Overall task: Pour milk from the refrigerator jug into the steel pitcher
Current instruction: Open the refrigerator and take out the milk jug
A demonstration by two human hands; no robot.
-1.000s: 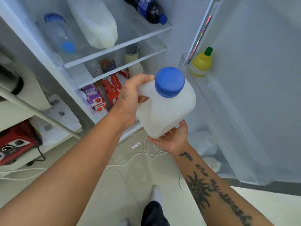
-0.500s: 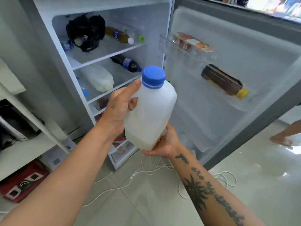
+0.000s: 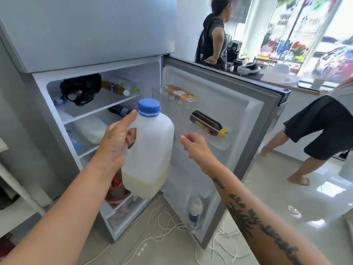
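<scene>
The left hand [image 3: 116,144] grips the milk jug [image 3: 150,150] through its handle, thumb laid up against the neck just under the blue cap [image 3: 149,107], and carries it alone in the air; the jug stands upright, long axis vertical, cap on top, with milk filling only the bottom part below the hand. Just beside the jug's other side, apart from it, the right hand [image 3: 194,148] hangs loosely curled and empty, so it is the nearer one to the refrigerator door [image 3: 248,119], which stands open directly beyond it. Past the jug lie the open refrigerator shelves [image 3: 99,109]. The steel pitcher is not in view; my guess is it waits on the counter [image 3: 298,87] far beyond the right hand, so closing the door falls to that hand first
</scene>
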